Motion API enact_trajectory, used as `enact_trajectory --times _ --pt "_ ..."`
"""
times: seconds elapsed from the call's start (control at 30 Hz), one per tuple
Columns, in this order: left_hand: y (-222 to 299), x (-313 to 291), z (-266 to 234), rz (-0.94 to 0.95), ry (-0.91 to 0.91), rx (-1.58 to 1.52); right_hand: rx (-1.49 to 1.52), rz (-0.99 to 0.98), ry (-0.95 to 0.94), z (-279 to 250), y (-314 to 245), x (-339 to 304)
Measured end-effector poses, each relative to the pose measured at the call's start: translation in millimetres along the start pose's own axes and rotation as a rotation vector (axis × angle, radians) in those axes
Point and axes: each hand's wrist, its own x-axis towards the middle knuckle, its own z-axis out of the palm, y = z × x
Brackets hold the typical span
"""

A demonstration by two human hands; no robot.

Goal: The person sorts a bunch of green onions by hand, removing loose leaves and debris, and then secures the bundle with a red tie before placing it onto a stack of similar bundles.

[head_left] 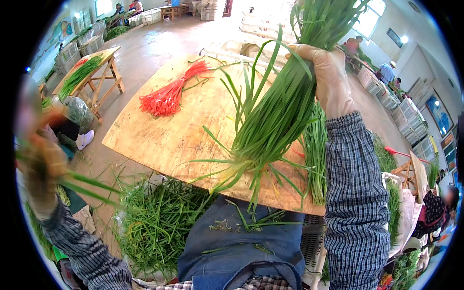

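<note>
My right hand [330,76], in a thin pale glove, grips a thick bunch of garlic chives [285,113] above the wooden table [145,133]. The bunch slants, with loose blades sticking out of its lower end. Off to the far left, my left hand [46,169] is smeared by motion, with a few loose chive blades [92,187] trailing from it. More chives [316,164] lie on the table's right side, partly behind my right forearm. A bundle of red plastic ties [169,94] rests toward the table's back left.
Loose green blades heap up in a bag [154,227] left of my blue apron [232,246], which has scraps on it. Another wooden table [84,77] with chives stands at the left. White crates [406,118] line the right side; people work farther off.
</note>
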Motion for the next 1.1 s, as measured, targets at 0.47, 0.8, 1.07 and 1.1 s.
enact_trajectory --times 0.47,0.8,1.07,1.1 --pt "-141 226 197 0.117 -0.237 0.329 -0.079 -0.094 -0.030 -5 4 -5" --pt "-70 240 248 0.173 -0.387 -0.310 0.065 -0.143 -0.023 -1 11 8" --pt "-73 239 246 0.266 -0.213 -0.117 -0.015 -0.240 -0.127 9 1 -1" --pt "-70 239 245 0.318 -0.200 -0.011 -0.033 -0.228 -0.147 9 0 -2"
